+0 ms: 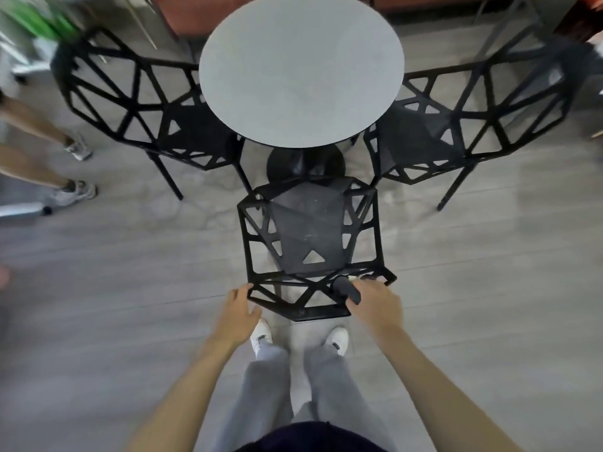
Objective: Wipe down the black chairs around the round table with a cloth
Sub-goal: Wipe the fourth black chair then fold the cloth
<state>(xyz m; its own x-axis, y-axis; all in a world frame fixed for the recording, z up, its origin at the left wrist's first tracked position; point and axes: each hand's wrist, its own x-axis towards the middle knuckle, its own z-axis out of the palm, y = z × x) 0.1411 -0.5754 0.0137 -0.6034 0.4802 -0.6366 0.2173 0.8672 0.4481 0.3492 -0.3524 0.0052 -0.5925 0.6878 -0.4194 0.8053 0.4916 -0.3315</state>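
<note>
Both bare forearms extend forward and down; left hand (239,309) hooks its fingers over a chair backrest (305,296) corner; right hand (375,301) closes on the opposite side, a dark cloth (347,288) in its grip.

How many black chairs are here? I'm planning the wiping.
3: one chair nearest, under both hands, one left of the table, one right. The far side is hidden.
</note>
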